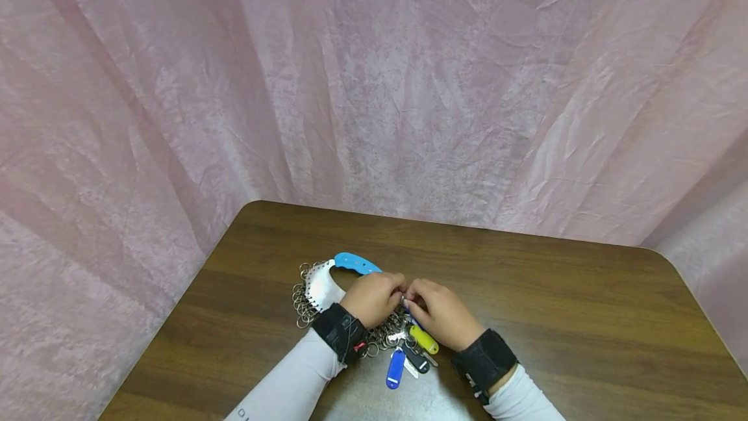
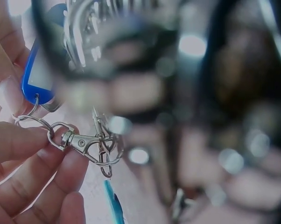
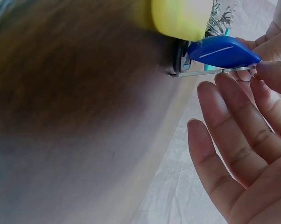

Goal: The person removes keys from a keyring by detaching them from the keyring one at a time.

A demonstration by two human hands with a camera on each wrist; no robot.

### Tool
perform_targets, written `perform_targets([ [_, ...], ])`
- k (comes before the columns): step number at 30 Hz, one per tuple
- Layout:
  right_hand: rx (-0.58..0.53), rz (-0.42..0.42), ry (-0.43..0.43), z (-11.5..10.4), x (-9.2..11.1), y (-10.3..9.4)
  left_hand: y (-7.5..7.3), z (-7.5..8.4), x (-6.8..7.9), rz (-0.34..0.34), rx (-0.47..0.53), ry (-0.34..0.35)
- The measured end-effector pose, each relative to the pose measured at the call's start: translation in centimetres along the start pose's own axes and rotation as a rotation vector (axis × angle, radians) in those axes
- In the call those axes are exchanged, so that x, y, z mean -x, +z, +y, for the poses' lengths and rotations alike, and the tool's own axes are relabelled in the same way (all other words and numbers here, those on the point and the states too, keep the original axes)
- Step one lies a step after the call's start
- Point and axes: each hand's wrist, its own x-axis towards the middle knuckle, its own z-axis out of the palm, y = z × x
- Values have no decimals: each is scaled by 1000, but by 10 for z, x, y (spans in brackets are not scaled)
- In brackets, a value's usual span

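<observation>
A crescent-shaped metal plate (image 1: pixel 321 286) with a blue handle (image 1: pixel 353 262) lies on the table, small rings and clasps fringing its edge. Over its right end, my left hand (image 1: pixel 374 299) pinches a silver swivel clasp (image 2: pixel 83 142), seen close up in the left wrist view. The clasp's small end loops with a split ring bearing a blue key tag (image 2: pixel 42 77). Thumb and forefinger of my right hand (image 1: pixel 447 314) pinch that ring at the tag's end. Beside this tag hangs a flat key (image 3: pixel 201 73). My right hand's other fingers are loosely extended.
Below the hands, a yellow key tag (image 1: pixel 423 340), a black one (image 1: pixel 416 359) and another blue one (image 1: pixel 395 369) lie with keys on the brown table (image 1: pixel 555 304). A pink curtain (image 1: pixel 409 115) hangs behind the table's far edge.
</observation>
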Motion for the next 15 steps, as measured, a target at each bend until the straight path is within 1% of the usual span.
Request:
perform_targets([
  [15,21,-2,9,0,0,0,-3,3,1,-9,8,-16],
])
